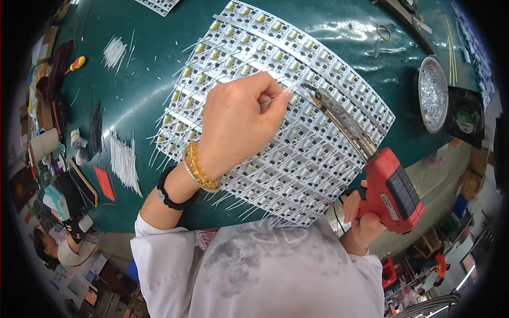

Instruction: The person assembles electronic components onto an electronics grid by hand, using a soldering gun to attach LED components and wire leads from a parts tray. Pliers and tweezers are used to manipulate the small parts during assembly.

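A large white panel of many small circuit boards [339, 69] lies on the green table, each board carrying a yellow or pale component. Thin white wires stick out from much of its left and lower part. Above the panel, my left hand [238, 122] is closed in a pinch, with a thin white wire [295, 86] at its fingertips. My right hand [366, 222] grips the handle of a red and black soldering gun [393, 188]. The dark tip of the gun points left and ends just right of my left fingertips. Whether it touches the board I cannot tell.
White wires [124, 161], black wires [96, 127] and red wires [104, 183] lie in bundles at left, near a yellow-handled screwdriver [78, 62]. A round metal bowl [433, 95] stands at right beside a black tray [465, 116]. Another person [74, 249] sits at lower left.
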The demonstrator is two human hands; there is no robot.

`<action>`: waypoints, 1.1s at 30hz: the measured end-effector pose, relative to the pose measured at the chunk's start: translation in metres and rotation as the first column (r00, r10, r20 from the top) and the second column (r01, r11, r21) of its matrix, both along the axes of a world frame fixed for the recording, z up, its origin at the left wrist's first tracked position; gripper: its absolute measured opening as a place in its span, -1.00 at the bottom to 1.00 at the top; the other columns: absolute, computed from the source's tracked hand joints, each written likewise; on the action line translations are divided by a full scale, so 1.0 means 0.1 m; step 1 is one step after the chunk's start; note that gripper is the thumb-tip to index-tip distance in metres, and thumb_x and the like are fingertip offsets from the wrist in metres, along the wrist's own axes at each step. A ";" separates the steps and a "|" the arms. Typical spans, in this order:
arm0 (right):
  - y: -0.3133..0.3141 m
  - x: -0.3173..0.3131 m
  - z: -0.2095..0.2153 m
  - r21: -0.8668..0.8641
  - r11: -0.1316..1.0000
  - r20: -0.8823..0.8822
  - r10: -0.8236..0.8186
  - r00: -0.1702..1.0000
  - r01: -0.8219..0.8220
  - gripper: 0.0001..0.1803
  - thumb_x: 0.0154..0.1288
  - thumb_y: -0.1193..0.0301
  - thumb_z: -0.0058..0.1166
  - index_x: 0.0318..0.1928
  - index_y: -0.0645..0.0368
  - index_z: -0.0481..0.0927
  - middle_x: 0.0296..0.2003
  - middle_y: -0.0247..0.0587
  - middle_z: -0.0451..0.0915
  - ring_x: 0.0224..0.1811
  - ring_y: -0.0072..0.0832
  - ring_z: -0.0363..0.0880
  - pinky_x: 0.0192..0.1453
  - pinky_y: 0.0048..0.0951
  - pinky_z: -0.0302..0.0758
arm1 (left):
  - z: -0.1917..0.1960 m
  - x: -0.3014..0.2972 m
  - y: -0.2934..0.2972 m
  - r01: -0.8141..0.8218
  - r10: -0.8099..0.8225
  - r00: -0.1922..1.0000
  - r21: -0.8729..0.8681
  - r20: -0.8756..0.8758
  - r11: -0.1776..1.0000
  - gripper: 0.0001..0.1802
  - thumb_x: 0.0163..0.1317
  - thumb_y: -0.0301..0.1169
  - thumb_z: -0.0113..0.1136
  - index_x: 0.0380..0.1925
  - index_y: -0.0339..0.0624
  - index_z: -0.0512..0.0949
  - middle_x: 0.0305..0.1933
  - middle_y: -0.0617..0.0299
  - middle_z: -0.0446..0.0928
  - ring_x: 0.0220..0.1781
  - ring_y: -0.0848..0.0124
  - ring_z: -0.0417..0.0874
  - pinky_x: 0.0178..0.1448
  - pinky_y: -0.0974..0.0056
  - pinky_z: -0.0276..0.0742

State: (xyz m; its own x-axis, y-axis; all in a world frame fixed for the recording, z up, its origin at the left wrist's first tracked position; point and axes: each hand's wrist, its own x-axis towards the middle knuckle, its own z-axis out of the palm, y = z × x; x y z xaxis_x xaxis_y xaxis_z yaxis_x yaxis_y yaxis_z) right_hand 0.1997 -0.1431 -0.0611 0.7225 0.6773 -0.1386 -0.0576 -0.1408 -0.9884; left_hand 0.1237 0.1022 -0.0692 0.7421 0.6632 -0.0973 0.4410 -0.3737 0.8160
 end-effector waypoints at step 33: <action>0.01 -0.03 0.03 0.082 0.989 0.064 -0.128 0.990 0.123 -0.12 0.11 -0.18 -0.06 -0.01 0.55 0.25 -0.80 -0.38 0.28 -0.83 -0.65 0.21 -0.73 -0.62 0.15 | 0.24 -0.11 0.05 -0.115 0.110 0.971 0.012 0.211 0.993 -0.88 0.04 -0.46 0.25 -0.53 -0.30 0.55 -0.67 0.22 0.50 -0.69 0.60 0.41 -0.59 0.46 0.27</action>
State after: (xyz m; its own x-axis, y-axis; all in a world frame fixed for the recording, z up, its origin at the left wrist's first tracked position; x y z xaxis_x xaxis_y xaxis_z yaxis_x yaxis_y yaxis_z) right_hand 0.1971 -0.1422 -0.0577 0.8086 0.5873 -0.0364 -0.0016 -0.0595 -0.9982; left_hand 0.1124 0.1071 -0.0452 0.6645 0.7441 0.0691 0.3019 -0.3519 0.8860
